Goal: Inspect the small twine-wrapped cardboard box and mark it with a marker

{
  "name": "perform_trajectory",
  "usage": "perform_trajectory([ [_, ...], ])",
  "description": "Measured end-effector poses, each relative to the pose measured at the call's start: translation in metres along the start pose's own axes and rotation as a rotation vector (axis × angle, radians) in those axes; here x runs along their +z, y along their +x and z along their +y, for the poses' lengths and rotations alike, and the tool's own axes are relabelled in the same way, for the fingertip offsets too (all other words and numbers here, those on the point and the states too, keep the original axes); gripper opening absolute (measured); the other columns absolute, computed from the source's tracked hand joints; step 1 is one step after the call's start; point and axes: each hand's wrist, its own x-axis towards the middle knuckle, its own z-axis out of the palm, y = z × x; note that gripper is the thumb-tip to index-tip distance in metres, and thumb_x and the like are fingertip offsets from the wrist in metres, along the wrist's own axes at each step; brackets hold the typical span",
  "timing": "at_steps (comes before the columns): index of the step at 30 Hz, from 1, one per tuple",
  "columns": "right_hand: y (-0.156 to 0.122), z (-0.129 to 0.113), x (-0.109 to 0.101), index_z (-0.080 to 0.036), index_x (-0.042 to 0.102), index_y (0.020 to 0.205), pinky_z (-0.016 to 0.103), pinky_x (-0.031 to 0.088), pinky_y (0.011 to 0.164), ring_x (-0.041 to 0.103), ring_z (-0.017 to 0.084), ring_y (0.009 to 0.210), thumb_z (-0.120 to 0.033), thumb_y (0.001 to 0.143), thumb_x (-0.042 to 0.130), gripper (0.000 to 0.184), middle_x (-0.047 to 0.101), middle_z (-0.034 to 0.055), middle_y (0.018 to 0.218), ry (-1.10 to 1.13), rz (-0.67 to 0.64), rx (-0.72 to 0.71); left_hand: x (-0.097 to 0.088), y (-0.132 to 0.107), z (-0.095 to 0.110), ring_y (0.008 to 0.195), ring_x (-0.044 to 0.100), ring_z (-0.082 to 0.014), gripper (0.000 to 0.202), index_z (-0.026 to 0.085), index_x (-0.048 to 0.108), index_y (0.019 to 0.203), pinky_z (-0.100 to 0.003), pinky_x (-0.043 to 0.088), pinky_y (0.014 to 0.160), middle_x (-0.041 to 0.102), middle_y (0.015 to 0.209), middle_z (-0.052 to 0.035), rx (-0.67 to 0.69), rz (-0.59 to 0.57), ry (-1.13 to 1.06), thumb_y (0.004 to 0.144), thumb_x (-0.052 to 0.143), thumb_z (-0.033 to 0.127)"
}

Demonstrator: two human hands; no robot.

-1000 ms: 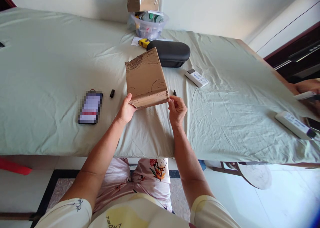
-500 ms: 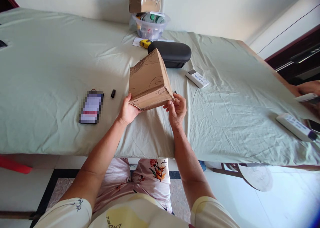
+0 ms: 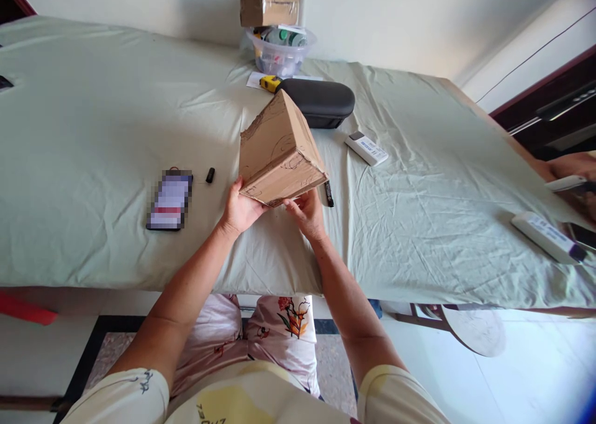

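Both hands hold a brown cardboard box (image 3: 278,151) with pen scribbles on its faces, tilted up above the near part of the table (image 3: 93,126). My left hand (image 3: 239,210) grips its lower left corner. My right hand (image 3: 305,212) is under the box's bottom edge, fingers curled against it. A black marker (image 3: 328,193) lies on the green sheet just right of my right hand. Its black cap (image 3: 210,175) lies to the left of the box.
A phone (image 3: 169,198) lies left of the box. Behind it are a black case (image 3: 318,100), a white remote (image 3: 365,148), a yellow tape measure (image 3: 269,83), a plastic tub (image 3: 279,48) and a taped box (image 3: 269,0). Another person's hand (image 3: 572,172) and a remote (image 3: 547,236) are at right.
The box has been tipped further, its bottom face turning toward me. My right hand slid from the box's right corner to under its bottom edge, uncovering the marker.
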Motion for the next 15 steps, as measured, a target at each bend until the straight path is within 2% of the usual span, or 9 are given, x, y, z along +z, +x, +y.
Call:
perform_trajectory([
  [5, -0.006, -0.002, 0.014, -0.024, 0.058, 0.110, 0.031, 0.050, 0.056, 0.069, 0.019, 0.061, -0.090, 0.068, 0.078, 0.080, 0.072, -0.0008, 0.073, -0.222, -0.107, 0.060, 0.005, -0.002, 0.001, 0.141, 0.059, -0.0438, 0.073, 0.023, 0.069, 0.133, -0.056, 0.062, 0.095, 0.073, 0.141, -0.0154, 0.008, -0.047, 0.028, 0.087, 0.058, 0.079],
  [9, -0.006, -0.001, 0.015, -0.024, 0.057, 0.100, 0.032, 0.051, 0.059, 0.071, 0.020, 0.063, -0.094, 0.067, 0.073, 0.079, 0.073, 0.0009, 0.073, -0.270, -0.096, 0.057, 0.006, -0.003, 0.001, 0.141, 0.059, -0.0451, 0.081, 0.025, 0.066, 0.138, -0.057, 0.062, 0.092, 0.071, 0.143, -0.0160, 0.005, -0.059, 0.091, 0.085, 0.054, 0.085],
  [12, -0.005, 0.001, 0.011, -0.024, 0.059, 0.106, 0.032, 0.053, 0.059, 0.072, 0.020, 0.065, -0.091, 0.063, 0.080, 0.082, 0.073, 0.0006, 0.074, -0.268, -0.071, 0.040, 0.003, -0.001, 0.001, 0.139, 0.060, -0.0458, 0.084, 0.025, 0.063, 0.137, -0.058, 0.063, 0.090, 0.071, 0.142, -0.0164, -0.020, -0.042, 0.106, 0.083, 0.054, 0.088],
  [15, -0.003, 0.001, 0.005, -0.022, 0.057, 0.126, 0.032, 0.055, 0.058, 0.073, 0.021, 0.069, -0.086, 0.063, 0.085, 0.093, 0.074, 0.0014, 0.082, -0.200, -0.039, 0.016, -0.003, 0.001, 0.003, 0.141, 0.059, -0.0455, 0.080, 0.026, 0.063, 0.135, -0.060, 0.063, 0.094, 0.071, 0.141, -0.0148, -0.026, -0.017, 0.108, 0.082, 0.057, 0.086],
])
